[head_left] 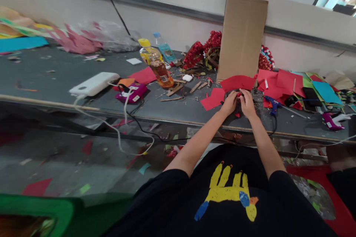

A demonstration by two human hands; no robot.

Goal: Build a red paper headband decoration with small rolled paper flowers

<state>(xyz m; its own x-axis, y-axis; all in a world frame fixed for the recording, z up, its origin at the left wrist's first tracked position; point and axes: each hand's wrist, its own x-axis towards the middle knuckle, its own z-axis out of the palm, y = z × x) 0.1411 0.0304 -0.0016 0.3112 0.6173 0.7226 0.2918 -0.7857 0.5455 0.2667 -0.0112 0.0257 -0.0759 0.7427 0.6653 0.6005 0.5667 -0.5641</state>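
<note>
Above the dark tabletop, my left hand [229, 103] and my right hand [247, 104] meet with curled fingers. Pinched between their fingertips is a small red piece [239, 95], mostly hidden, that looks like paper. Another red scrap [237, 115] lies on the table just below the hands. Beyond my fingers is a curved sheet of red paper [238, 81]. A cut piece of red paper [213, 99] lies left of my left hand. To the right of my right hand rests a blue glue gun [272, 104].
A cardboard sheet [242, 37] leans on the wall behind my hands. Bottles, including a yellow-capped one [160, 67], stand left beside wood scraps. Purple power sockets [131, 93], a white power strip [94, 83] and cables lie farther left. Coloured papers [289, 82] pile up at right.
</note>
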